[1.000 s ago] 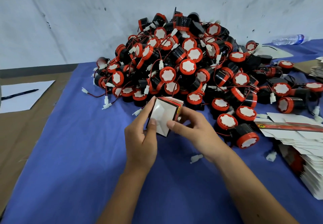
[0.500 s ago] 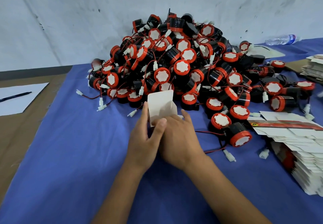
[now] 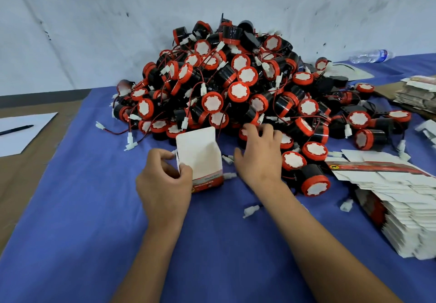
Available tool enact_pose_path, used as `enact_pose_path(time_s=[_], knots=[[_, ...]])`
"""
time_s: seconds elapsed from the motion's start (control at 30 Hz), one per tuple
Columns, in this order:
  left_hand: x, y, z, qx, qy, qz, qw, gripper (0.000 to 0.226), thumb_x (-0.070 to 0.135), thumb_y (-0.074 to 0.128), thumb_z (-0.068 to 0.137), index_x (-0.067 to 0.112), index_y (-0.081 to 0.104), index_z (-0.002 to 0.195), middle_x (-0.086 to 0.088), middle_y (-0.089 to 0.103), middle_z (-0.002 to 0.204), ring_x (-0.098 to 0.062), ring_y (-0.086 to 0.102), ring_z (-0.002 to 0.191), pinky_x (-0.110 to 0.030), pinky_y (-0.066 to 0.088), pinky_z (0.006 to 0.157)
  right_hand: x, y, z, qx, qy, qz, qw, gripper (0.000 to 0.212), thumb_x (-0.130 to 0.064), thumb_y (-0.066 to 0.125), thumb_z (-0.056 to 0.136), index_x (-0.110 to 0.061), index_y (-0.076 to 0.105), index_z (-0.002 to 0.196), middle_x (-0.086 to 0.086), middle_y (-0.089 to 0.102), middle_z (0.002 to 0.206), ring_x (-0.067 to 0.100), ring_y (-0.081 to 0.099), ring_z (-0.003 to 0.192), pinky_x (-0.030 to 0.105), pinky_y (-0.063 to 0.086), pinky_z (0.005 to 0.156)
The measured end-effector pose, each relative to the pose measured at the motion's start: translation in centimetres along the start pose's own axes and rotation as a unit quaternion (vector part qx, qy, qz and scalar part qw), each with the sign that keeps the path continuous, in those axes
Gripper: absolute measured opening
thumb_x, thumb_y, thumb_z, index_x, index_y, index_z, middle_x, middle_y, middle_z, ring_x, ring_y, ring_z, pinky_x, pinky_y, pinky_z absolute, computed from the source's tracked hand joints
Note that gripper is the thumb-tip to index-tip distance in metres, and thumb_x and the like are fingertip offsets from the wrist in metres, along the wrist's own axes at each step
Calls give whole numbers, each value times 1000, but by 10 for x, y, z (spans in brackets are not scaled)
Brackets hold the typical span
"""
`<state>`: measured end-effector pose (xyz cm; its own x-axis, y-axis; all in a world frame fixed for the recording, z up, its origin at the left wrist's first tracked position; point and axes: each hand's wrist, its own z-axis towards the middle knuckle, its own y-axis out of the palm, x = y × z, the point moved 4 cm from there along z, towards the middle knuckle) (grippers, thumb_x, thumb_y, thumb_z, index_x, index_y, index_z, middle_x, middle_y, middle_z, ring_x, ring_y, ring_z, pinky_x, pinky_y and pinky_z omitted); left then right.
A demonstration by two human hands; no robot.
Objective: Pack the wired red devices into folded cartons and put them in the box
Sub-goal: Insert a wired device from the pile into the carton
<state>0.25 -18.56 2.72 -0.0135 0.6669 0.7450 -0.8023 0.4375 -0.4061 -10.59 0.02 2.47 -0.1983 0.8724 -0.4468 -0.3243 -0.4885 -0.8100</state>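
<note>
A folded white carton (image 3: 200, 158) with a red band stands upright on the blue cloth, its top flap open. My left hand (image 3: 162, 184) grips its left side, thumb on the front edge. My right hand (image 3: 259, 158) is off the carton, fingers spread and reaching to the front edge of a big pile of red-and-black wired devices (image 3: 236, 90). Its fingertips touch a device there; I cannot tell whether they hold it.
A stack of flat unfolded cartons (image 3: 401, 196) lies at the right. More flat stock (image 3: 420, 92) sits far right. A loose device (image 3: 313, 180) lies by my right wrist. White paper with a pen (image 3: 16, 129) is at left, a water bottle (image 3: 370, 56) behind.
The carton went from held in both hands to standing on the cloth. My right hand let go of it and moved right and forward to the pile.
</note>
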Motion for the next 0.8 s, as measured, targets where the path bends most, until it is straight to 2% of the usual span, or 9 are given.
enact_pose_path(time_s=[0.1, 0.2, 0.3, 0.43, 0.5, 0.57, 0.63, 0.7, 0.8], knots=[[3, 5, -4, -20, 26, 5, 999, 36, -1, 72, 75, 16, 52, 100, 9, 48, 58, -10, 50, 53, -25, 32, 50, -1, 19, 14, -62, 32, 39, 997, 64, -32, 75, 90, -17, 45, 144, 20, 21, 158, 41, 36, 136, 45, 44, 106], [-2, 13, -7, -50, 10, -6, 999, 42, 2, 72, 77, 19, 52, 110, 7, 60, 80, -17, 59, 70, -28, 41, 55, -2, 28, 18, -47, 50, 0, 998, 58, -40, 75, 91, -16, 48, 136, 21, 33, 143, 42, 49, 119, 44, 50, 94], [-11, 18, -5, -73, -17, -8, 997, 41, 6, 71, 80, 20, 57, 115, 9, 65, 101, -20, 62, 83, -19, 36, 59, -4, 29, 19, -99, 38, -27, 994, 57, -44, 71, 93, -14, 48, 135, 20, 42, 138, 42, 55, 115, 44, 50, 87], [-18, 18, 0, -96, -36, -17, 995, 29, 4, 64, 83, 27, 59, 100, 13, 63, 75, -10, 63, 71, -17, 38, 45, -11, 8, 18, -186, -10, 18, 982, 47, -41, 78, 86, -7, 58, 113, 14, 65, 114, 30, 62, 97, 39, 54, 78], [-20, 18, 3, -111, -28, -27, 993, 27, 4, 62, 85, 29, 60, 96, 9, 64, 71, -11, 62, 72, -24, 40, 44, -11, -18, 14, -116, -18, 110, 987, 55, -54, 79, 83, -10, 58, 107, 4, 66, 98, 23, 62, 84, 40, 54, 72], [-20, 18, 4, -127, -9, -36, 991, 22, 8, 59, 87, 27, 66, 97, 3, 67, 73, -14, 61, 70, -32, 45, 49, -20, -51, 4, 3, -65, 177, 982, 64, -75, 63, 81, -17, 50, 108, -7, 61, 85, 14, 59, 70, 30, 47, 58], [-20, 21, 4, -143, 2, -47, 989, 18, 14, 56, 91, 27, 68, 95, 6, 66, 72, -13, 61, 69, -28, 46, 51, -39, -75, -11, 44, -142, 264, 953, 63, -79, 53, 83, -22, 45, 108, -13, 58, 79, 8, 59, 64, 21, 41, 53], [-17, 23, 3, -149, 13, -45, 988, 21, 14, 58, 95, 28, 61, 80, 9, 60, 63, -12, 56, 61, -23, 39, 47, -60, -80, -24, -8, -215, 351, 911, 55, -67, 64, 87, -23, 44, 113, -14, 64, 88, 10, 66, 70, 23, 52, 57], [-20, 23, 2, -159, 4, -50, 986, 19, 9, 61, 95, 23, 66, 83, 6, 66, 69, -14, 61, 64, -34, 51, 57, -83, -62, -41, -106, -282, 274, 913, 58, -57, 72, 88, -28, 42, 128, -12, 62, 113, 12, 65, 98, 38, 58, 79]])
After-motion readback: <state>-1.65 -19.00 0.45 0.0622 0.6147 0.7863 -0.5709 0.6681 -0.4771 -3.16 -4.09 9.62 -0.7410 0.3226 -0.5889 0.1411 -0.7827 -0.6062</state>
